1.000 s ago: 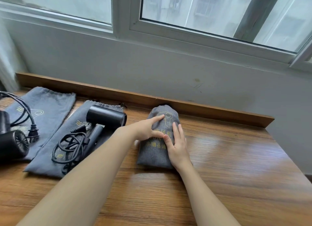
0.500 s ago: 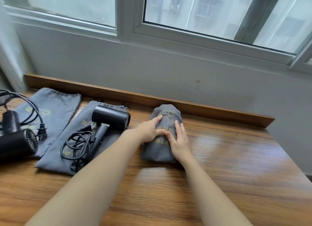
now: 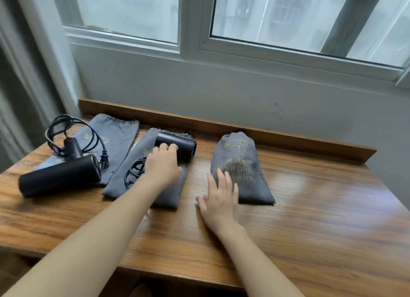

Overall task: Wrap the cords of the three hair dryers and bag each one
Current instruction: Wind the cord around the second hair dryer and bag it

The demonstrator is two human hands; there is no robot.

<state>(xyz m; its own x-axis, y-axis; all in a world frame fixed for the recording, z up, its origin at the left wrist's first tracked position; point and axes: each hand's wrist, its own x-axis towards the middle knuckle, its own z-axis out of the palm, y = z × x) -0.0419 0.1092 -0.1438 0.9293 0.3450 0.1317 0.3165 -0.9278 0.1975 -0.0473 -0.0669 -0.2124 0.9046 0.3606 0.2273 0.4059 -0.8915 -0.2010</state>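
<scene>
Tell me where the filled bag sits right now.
In the head view, the filled bag lies right of centre on the table, near the back ledge, with the right hand at its near left corner.

To the right of your right hand (image 3: 218, 199) the filled bag (image 3: 240, 170) touches your fingers and blocks that side, your left hand (image 3: 163, 163) is hemmed by the middle dryer (image 3: 177, 147) ahead and its cord (image 3: 134, 172) leftward, while bare table (image 3: 310, 219) lies open beyond the bag.

The single head view looks forward and down, close over the brown wooden table (image 3: 310, 208), facing the white-framed window (image 3: 193, 30).
</scene>
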